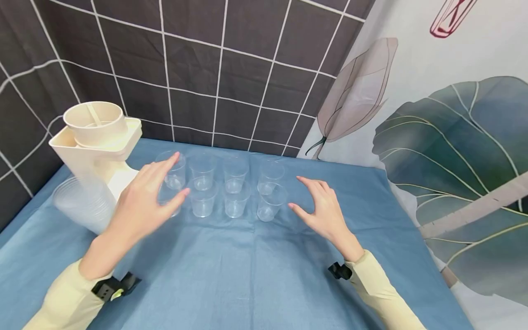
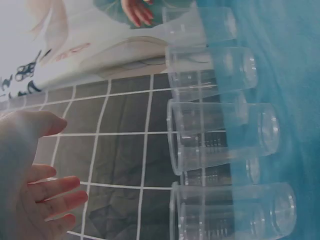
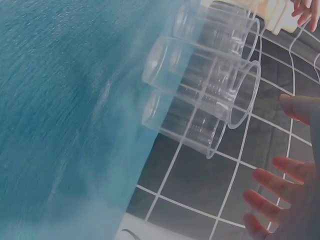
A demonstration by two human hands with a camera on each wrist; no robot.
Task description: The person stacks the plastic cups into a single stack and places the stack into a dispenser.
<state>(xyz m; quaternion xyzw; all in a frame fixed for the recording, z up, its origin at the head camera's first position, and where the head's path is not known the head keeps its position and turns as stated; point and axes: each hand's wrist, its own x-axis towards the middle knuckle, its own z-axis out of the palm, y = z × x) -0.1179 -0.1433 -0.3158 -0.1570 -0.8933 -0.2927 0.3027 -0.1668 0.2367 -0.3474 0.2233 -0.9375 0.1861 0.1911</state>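
Several clear plastic cups stand upright in two rows on the blue cloth. My left hand hovers over the left end of the rows, thumb and fingers spread apart, partly covering the leftmost cups. In the left wrist view its fingers are apart from the cups and hold nothing. Just right of the rightmost front cup, my right hand is held with thumb and fingers apart. The right wrist view shows a gap between that hand and the nearest cup.
A cream-coloured dispenser-like appliance with a round top stands at the back left. In front of it leans a nested stack of clear cups. Behind the blue cloth-covered table hangs a dark checked curtain, with a leaf-patterned one on the right.
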